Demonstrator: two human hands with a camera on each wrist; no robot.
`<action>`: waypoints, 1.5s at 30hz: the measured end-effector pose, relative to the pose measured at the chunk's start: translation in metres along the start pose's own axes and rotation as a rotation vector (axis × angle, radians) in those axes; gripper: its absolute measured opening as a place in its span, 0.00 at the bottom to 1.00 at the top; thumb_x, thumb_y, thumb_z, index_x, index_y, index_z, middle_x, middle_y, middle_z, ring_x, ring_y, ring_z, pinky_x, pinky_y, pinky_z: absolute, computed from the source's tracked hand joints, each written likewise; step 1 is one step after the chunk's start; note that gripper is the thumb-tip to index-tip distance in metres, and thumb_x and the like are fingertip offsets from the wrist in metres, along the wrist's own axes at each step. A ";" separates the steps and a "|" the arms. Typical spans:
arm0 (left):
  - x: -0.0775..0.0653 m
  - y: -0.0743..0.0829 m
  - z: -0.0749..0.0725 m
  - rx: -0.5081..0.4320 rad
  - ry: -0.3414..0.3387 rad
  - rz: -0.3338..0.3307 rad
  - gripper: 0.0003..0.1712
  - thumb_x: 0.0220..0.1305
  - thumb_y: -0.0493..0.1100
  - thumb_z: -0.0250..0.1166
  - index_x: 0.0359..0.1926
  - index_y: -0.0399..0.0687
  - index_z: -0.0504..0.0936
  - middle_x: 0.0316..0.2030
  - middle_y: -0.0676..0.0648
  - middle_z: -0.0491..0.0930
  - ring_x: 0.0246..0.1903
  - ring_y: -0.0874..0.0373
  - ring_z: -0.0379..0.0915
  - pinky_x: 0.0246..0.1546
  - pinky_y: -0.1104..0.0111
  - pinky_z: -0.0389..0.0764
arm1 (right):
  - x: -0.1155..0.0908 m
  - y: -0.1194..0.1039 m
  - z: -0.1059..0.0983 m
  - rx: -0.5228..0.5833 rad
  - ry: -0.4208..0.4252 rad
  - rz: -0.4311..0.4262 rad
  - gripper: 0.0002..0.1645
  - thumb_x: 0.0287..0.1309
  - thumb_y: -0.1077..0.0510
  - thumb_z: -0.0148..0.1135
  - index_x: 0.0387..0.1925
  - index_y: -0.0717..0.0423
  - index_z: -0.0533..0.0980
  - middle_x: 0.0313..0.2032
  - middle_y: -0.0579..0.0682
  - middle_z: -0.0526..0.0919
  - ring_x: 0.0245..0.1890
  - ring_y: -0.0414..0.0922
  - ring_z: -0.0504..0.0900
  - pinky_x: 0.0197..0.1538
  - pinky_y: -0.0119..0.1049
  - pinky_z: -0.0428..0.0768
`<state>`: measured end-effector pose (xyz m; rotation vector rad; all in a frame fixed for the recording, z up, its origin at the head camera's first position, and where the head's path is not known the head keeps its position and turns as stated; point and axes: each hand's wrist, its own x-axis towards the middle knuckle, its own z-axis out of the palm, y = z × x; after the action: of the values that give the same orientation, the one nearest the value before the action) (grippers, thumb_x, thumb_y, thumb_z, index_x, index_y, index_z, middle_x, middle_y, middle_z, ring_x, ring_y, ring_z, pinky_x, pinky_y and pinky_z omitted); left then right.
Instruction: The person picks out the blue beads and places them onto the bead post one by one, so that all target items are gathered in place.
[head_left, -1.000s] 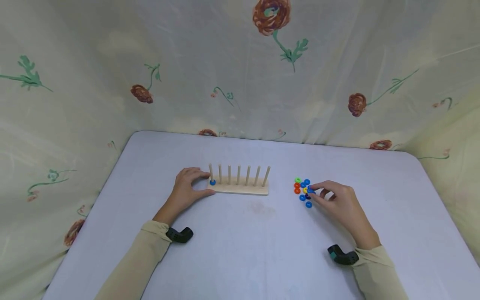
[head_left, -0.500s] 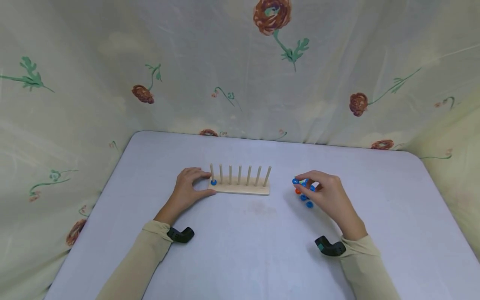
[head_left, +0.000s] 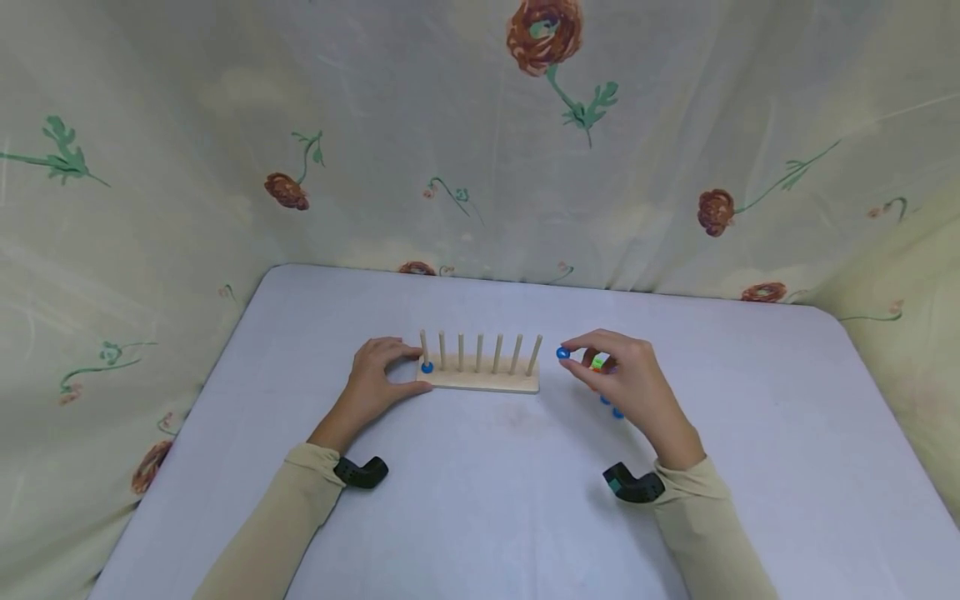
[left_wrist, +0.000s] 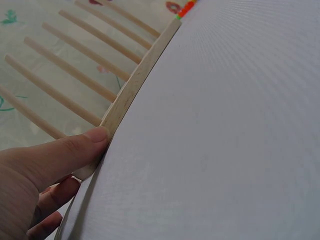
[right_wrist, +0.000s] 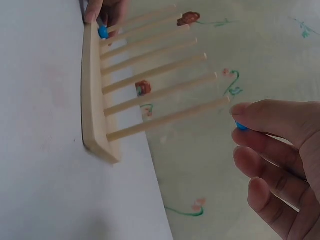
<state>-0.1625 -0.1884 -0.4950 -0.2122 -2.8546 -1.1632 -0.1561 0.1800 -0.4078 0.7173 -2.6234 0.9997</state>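
A small blue ring (head_left: 563,353) sits at the fingertips of the right hand (head_left: 630,372), pinched between thumb and index finger. In the right wrist view only a sliver of it shows between the two tips; the other fingers of that hand are bent and stand apart from one another. The ring is in the air, near the top of the closest peg (head_left: 535,356) but apart from it.

That peg belongs to a wooden pegboard (head_left: 487,382), which lies to the left of the right hand and carries seven upright pegs in a row. At its far end the left hand (head_left: 369,371) grips the board, thumb along the near edge and fingers round behind. Just beside the left hand, a second blue ring (head_left: 427,367) rests at the foot of the end peg.

Beneath and behind the right hand lie more rings, partly covered by it: a green one (head_left: 597,363) seen through the gap below the index finger, with a bit of orange next to it, and two blue ones, the nearer (head_left: 618,412) just below the palm.

Black devices sit at both wrists, against beige sleeves. Under the hands spreads a white desk (head_left: 465,517); beyond them hangs a pale flowered cloth (head_left: 645,108).
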 end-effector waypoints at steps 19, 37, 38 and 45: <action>0.000 -0.002 0.001 -0.014 0.008 0.003 0.33 0.49 0.51 0.84 0.57 0.49 0.86 0.63 0.41 0.80 0.71 0.42 0.64 0.76 0.41 0.55 | 0.031 -0.036 0.032 0.098 0.033 -0.115 0.11 0.56 0.59 0.78 0.42 0.51 0.89 0.37 0.46 0.91 0.37 0.40 0.83 0.30 0.30 0.81; 0.000 -0.002 0.001 0.016 0.012 0.015 0.33 0.49 0.52 0.84 0.57 0.50 0.86 0.62 0.42 0.81 0.70 0.42 0.65 0.75 0.40 0.57 | 0.060 -0.071 0.070 0.115 -0.008 -0.130 0.12 0.59 0.55 0.76 0.45 0.49 0.88 0.42 0.45 0.91 0.44 0.42 0.84 0.45 0.37 0.85; 0.000 -0.001 0.001 0.013 0.011 0.013 0.33 0.49 0.52 0.84 0.57 0.51 0.86 0.62 0.42 0.81 0.70 0.42 0.65 0.76 0.41 0.57 | 0.061 -0.073 0.073 0.113 -0.014 -0.134 0.12 0.59 0.54 0.76 0.45 0.49 0.88 0.42 0.45 0.91 0.45 0.42 0.85 0.47 0.38 0.85; 0.000 -0.003 0.001 0.010 0.019 0.031 0.32 0.49 0.52 0.84 0.57 0.51 0.87 0.60 0.43 0.83 0.70 0.43 0.65 0.76 0.40 0.56 | 0.074 -0.083 0.088 0.099 -0.016 -0.190 0.11 0.60 0.55 0.76 0.44 0.51 0.89 0.41 0.46 0.92 0.47 0.44 0.86 0.51 0.42 0.85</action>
<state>-0.1626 -0.1895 -0.4978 -0.2424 -2.8300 -1.1383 -0.1796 0.0404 -0.3977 0.9806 -2.4767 1.0759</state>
